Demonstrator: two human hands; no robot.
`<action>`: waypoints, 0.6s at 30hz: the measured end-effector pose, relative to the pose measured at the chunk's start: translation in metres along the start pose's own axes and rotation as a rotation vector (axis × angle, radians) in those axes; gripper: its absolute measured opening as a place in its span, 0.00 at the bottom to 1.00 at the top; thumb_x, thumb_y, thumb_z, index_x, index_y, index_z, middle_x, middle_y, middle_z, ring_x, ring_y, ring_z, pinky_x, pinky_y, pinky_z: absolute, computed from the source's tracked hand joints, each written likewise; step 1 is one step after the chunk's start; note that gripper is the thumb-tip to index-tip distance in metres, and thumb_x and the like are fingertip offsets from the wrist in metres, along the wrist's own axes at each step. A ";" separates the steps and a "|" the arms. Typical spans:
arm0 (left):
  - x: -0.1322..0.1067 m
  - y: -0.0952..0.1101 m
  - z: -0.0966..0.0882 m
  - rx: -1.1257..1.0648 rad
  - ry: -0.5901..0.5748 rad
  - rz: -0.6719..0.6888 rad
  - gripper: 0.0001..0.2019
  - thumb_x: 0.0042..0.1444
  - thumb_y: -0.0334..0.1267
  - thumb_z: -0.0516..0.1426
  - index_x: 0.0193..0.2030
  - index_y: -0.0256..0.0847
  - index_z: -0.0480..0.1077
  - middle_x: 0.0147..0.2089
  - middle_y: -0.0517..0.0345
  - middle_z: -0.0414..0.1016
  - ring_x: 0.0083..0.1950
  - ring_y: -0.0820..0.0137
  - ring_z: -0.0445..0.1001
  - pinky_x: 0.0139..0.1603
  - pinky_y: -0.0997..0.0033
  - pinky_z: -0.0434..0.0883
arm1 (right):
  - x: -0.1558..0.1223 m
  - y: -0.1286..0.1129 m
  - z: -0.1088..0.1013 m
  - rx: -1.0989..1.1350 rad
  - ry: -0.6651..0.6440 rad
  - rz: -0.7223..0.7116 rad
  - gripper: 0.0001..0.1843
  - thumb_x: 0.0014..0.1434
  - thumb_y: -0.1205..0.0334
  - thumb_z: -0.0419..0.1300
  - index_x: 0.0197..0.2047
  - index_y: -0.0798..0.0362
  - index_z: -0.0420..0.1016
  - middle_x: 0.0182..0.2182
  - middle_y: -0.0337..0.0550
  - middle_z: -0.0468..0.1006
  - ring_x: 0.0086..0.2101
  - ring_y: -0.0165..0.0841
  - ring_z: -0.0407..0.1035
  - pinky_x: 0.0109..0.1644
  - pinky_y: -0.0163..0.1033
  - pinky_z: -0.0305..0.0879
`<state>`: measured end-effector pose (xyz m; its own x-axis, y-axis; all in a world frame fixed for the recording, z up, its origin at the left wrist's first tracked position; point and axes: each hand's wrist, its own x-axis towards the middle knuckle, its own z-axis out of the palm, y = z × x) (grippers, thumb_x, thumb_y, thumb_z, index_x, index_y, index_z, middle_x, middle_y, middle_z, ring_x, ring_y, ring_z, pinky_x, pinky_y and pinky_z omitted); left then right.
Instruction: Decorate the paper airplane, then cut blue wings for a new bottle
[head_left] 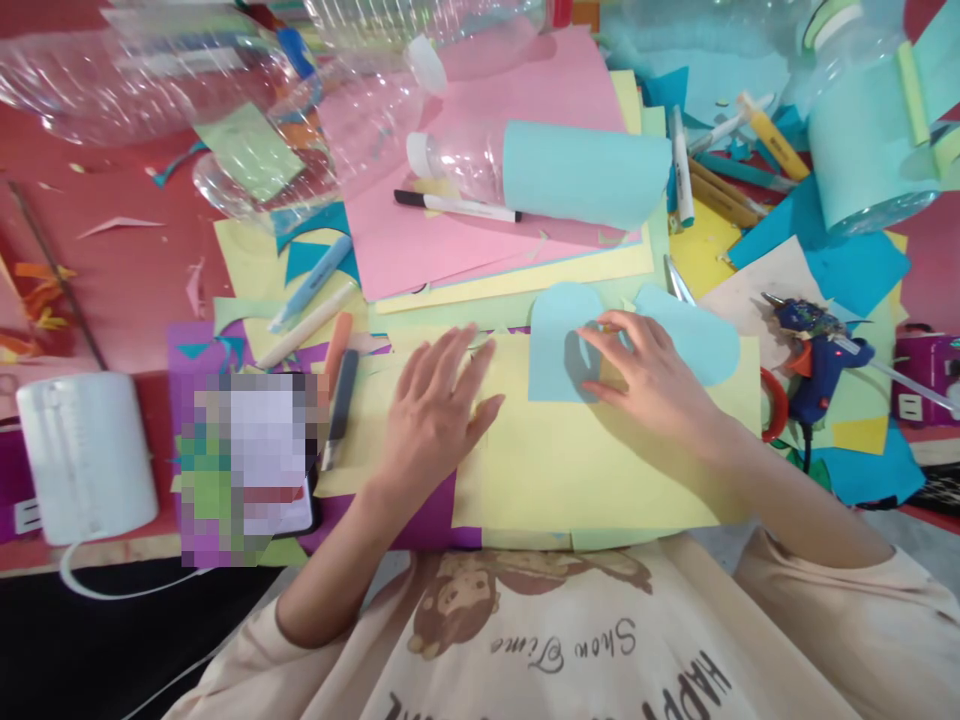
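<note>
My left hand [442, 405] is open with its fingers spread, palm down over the left part of a yellow paper sheet [540, 470]. Nothing shows in it. My right hand [649, 370] is curved above a light blue paper piece with a rounded top [551, 340], its thumb and index finger apart. Its shadow falls on that piece. A second rounded light blue piece [701, 335] lies partly behind the right hand. Something small and yellow-orange shows by the right fingers, too unclear to name. Farther back, a clear plastic bottle wrapped in light blue paper [585, 170] lies on its side.
A blue glue gun [821, 375] and red-handled scissors [774, 405] are on the right. Markers [341, 410] and a partly blurred phone [281, 515] lie left, near a white cylindrical object [86, 455]. Pink paper [480, 90], paper scraps and several plastic bottles cover the back.
</note>
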<state>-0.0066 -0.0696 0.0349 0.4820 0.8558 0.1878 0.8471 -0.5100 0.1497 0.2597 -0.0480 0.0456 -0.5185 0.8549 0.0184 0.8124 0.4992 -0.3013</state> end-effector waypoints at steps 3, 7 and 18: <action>0.000 0.008 0.002 -0.025 -0.071 0.173 0.23 0.64 0.44 0.52 0.63 0.40 0.62 0.66 0.43 0.66 0.66 0.55 0.66 0.67 0.50 0.63 | -0.002 0.000 0.002 -0.038 -0.018 -0.075 0.20 0.66 0.60 0.53 0.60 0.53 0.67 0.62 0.56 0.65 0.62 0.47 0.59 0.64 0.57 0.61; -0.007 0.023 0.009 -0.165 -0.076 0.195 0.28 0.64 0.45 0.52 0.67 0.34 0.55 0.65 0.38 0.66 0.68 0.56 0.65 0.63 0.57 0.69 | -0.004 -0.002 0.005 -0.054 -0.089 -0.138 0.23 0.67 0.57 0.50 0.64 0.53 0.64 0.66 0.49 0.64 0.66 0.45 0.54 0.68 0.58 0.54; -0.013 0.032 0.013 -0.109 -0.078 0.171 0.24 0.65 0.46 0.51 0.64 0.37 0.62 0.65 0.43 0.67 0.65 0.57 0.67 0.65 0.56 0.63 | 0.013 -0.010 0.013 -0.101 -0.108 -0.179 0.25 0.68 0.59 0.49 0.66 0.56 0.62 0.66 0.52 0.62 0.65 0.46 0.56 0.68 0.59 0.54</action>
<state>0.0171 -0.0955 0.0246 0.6361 0.7580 0.1441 0.7245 -0.6510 0.2266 0.2416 -0.0441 0.0368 -0.6778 0.7341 -0.0409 0.7248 0.6577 -0.2054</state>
